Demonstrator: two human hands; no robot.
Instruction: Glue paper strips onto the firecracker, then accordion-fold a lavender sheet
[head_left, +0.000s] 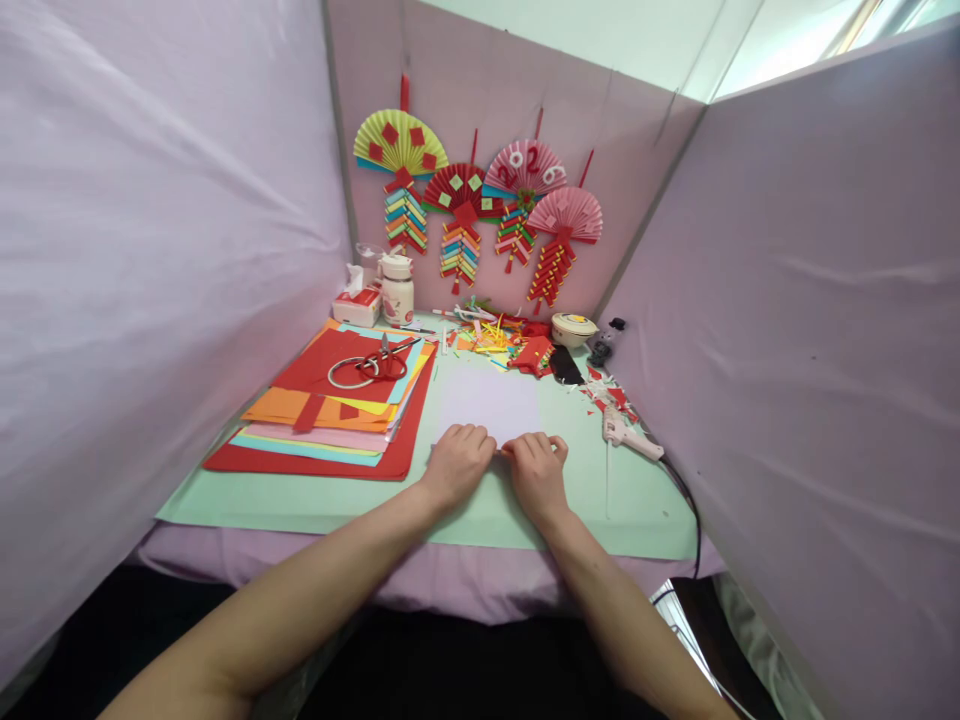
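Note:
A pale lilac sheet of paper (pixel 489 398) lies on the green tabletop in front of me. My left hand (pixel 459 462) is at its near edge, fingers curled and pressed together on that edge. Close beside it, my right hand (pixel 537 470) is closed at the same edge, its fingers also bent down. The two hands nearly meet at the middle of the near edge, where a small brownish bit shows between them. The fingertips are mostly hidden under the knuckles.
Left, coloured paper sheets (pixel 330 365) bear scissors (pixel 384 362). Behind stand a tissue box (pixel 358 306) and a white bottle (pixel 397 290). Paper scraps (pixel 487 335) and a lidded bowl (pixel 574 330) lie at the back; a glue gun (pixel 630 436) is right. Fan decorations (pixel 564 215) hang behind.

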